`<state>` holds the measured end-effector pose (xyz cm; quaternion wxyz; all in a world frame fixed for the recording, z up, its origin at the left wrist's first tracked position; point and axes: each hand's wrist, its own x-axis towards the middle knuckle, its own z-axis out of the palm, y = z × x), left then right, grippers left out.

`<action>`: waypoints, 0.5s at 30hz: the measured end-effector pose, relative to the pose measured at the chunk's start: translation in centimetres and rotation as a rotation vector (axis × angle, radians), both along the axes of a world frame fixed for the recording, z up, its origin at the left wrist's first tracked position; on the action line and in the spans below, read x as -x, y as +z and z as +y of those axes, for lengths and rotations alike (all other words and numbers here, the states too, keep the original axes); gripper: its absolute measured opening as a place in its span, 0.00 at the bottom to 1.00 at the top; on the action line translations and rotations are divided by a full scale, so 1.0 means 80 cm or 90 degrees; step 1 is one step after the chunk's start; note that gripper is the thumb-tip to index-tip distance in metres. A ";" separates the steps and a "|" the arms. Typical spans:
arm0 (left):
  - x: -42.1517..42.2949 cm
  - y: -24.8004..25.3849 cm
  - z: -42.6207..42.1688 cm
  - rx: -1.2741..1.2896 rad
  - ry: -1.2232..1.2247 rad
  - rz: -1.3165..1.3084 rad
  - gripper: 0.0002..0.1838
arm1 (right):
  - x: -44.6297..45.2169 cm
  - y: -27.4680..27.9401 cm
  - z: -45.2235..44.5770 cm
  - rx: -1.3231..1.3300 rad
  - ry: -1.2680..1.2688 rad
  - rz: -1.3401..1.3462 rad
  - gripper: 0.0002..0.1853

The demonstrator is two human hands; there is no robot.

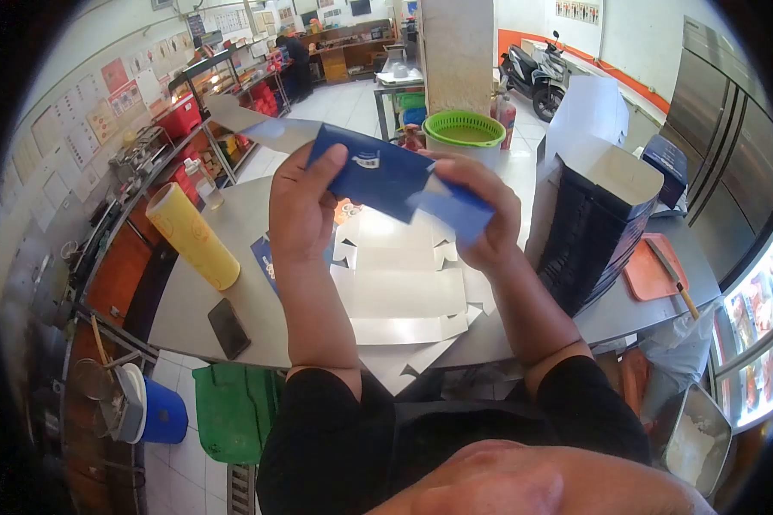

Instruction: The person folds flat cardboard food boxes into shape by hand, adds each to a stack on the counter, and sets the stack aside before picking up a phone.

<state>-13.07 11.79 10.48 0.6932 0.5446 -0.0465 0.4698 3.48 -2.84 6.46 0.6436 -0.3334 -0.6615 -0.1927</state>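
Raised above the metal table, a dark blue cardboard piece with a small printed label is held between both hands. My left hand grips its left end, thumb on the blue face. At its right end my right hand is closed round a folded flap. A pale flap sticks out to the upper left. Below the hands, unfolded white card sheets lie on the table, overlapping its front edge. Part of a blue printed piece shows beside my left forearm.
On the metal table are a yellow roll, a phone, a stack of dark boxes and an orange tray with a knife. A green basket stands behind. A person is far back.
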 end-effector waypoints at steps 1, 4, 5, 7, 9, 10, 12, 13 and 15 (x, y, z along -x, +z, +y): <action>-0.001 -0.001 0.005 -0.060 -0.005 0.050 0.13 | -0.005 -0.004 0.004 0.006 0.055 0.081 0.16; -0.004 -0.011 0.019 -0.186 -0.030 0.161 0.13 | -0.014 -0.008 0.006 0.031 0.077 0.145 0.19; -0.007 -0.015 0.017 -0.195 -0.019 0.168 0.13 | -0.011 -0.008 0.005 0.037 0.078 0.180 0.20; -0.011 -0.012 0.007 -0.214 0.007 0.184 0.13 | -0.017 -0.008 0.010 0.024 0.052 0.104 0.20; -0.014 -0.013 0.006 -0.189 -0.008 0.165 0.14 | -0.028 -0.005 0.020 -0.029 0.047 -0.022 0.19; -0.015 -0.010 -0.001 -0.165 0.000 0.147 0.14 | -0.028 -0.002 0.015 0.009 0.036 -0.059 0.20; -0.013 -0.006 -0.004 -0.141 0.018 0.138 0.15 | -0.026 0.010 0.000 0.085 0.014 -0.134 0.20; -0.012 -0.007 -0.003 -0.142 0.020 0.132 0.15 | -0.027 0.011 -0.001 0.099 -0.009 -0.142 0.21; -0.011 -0.008 -0.002 -0.143 0.022 0.120 0.15 | -0.030 0.013 0.000 0.126 -0.057 -0.158 0.23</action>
